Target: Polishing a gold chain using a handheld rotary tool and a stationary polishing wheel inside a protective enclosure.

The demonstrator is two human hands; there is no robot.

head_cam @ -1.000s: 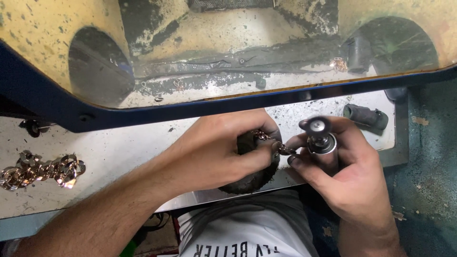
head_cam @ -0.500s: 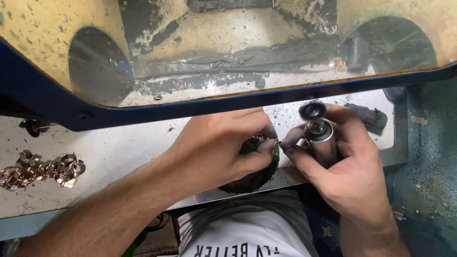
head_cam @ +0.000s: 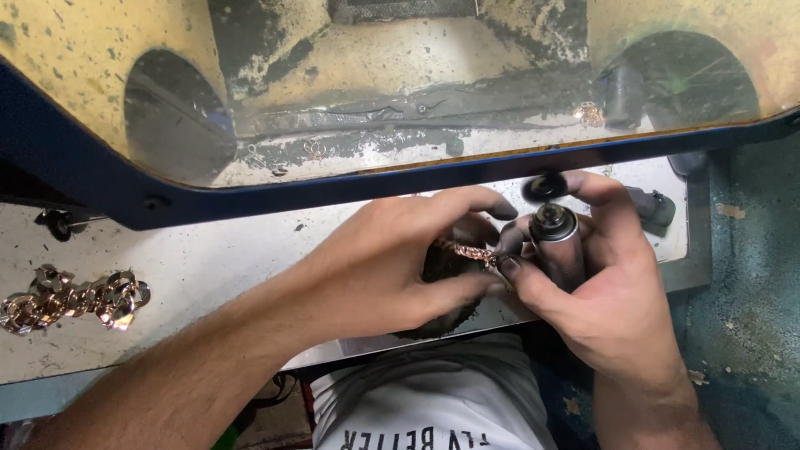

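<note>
**Chain under the rotary tool, work in mid-stride**

Now the left hand [head_cam: 392, 267] pinches a copper-coloured chain [head_cam: 467, 250] against a dark block [head_cam: 437, 321], fingers closed tight on it. Just right of the chain, the right hand [head_cam: 600, 292] wraps a rotary tool [head_cam: 554, 242]. Unfinished, I'd judge. Far left of the chain: a pile of chains [head_cam: 71, 298].

bench [head_cam: 208, 267]: white, scuffed | shield [head_cam: 350, 92]: yellowed, blue-framed | floor [head_cam: 750, 333]: teal
</note>
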